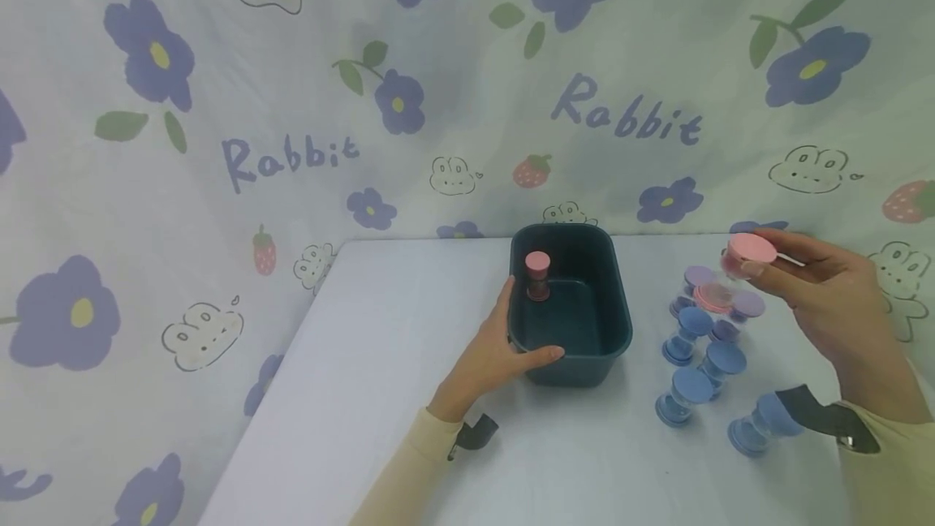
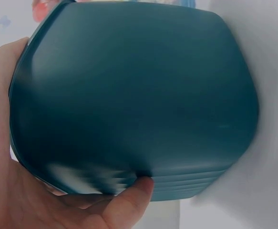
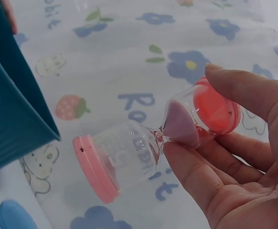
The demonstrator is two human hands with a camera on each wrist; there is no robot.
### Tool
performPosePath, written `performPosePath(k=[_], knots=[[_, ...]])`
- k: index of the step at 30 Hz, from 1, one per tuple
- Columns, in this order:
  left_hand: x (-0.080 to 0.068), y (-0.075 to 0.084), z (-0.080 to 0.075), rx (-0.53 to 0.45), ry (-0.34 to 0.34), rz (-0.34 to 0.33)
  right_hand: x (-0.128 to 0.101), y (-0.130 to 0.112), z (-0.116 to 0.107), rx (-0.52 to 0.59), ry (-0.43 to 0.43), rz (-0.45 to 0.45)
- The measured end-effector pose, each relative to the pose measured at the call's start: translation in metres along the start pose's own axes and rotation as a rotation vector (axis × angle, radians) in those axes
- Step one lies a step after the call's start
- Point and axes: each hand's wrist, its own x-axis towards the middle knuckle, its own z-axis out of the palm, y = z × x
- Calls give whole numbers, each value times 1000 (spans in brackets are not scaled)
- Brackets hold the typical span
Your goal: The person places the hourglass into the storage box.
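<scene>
My right hand [image 1: 840, 291] pinches a pink-capped hourglass [image 1: 751, 248] by its upper end, raised over the table's right side. In the right wrist view this hourglass [image 3: 134, 148] is tilted, with pinkish sand in the bulb near the fingers. My left hand [image 1: 485, 355] grips the near left corner of a dark teal bin [image 1: 573, 372], thumb across its front rim and fingers along the left side. Inside the bin another pink hourglass [image 1: 538, 265] stands upright by the left wall. Close below the held hourglass are two purple hourglasses [image 1: 747, 304].
Several blue hourglasses [image 1: 690, 386] stand on the white table [image 1: 351, 364] between the bin and my right arm. One blue hourglass [image 1: 760, 426] is partly covered by the right wrist's strap. Behind the table hangs a cloth [image 1: 467, 39] printed with flowers and rabbits.
</scene>
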Motion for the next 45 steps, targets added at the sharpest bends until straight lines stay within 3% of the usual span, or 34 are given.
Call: performPosePath(k=[4,11,17,20,24,32,39,45], knots=[[1,0,0,2,1,-1,6,1,11,22,-23,-13],[2,1,-1,8,1,5,17,2,29,-90,-11,63],[1,1,-2,11,0,-12,26,3,43,-320,21,174],[0,2,-2,17,1,-23,31,4,51,-374,27,207],[-1,2,-2,25,4,-29,36,6,62,-326,-1,208],[0,-1,-1,10,10,-1,47,15,81,-392,-57,240],[0,-1,0,6,10,-20,61,26,97,-186,-154,131],[0,-1,2,5,7,-24,69,32,107,-286,-171,180]])
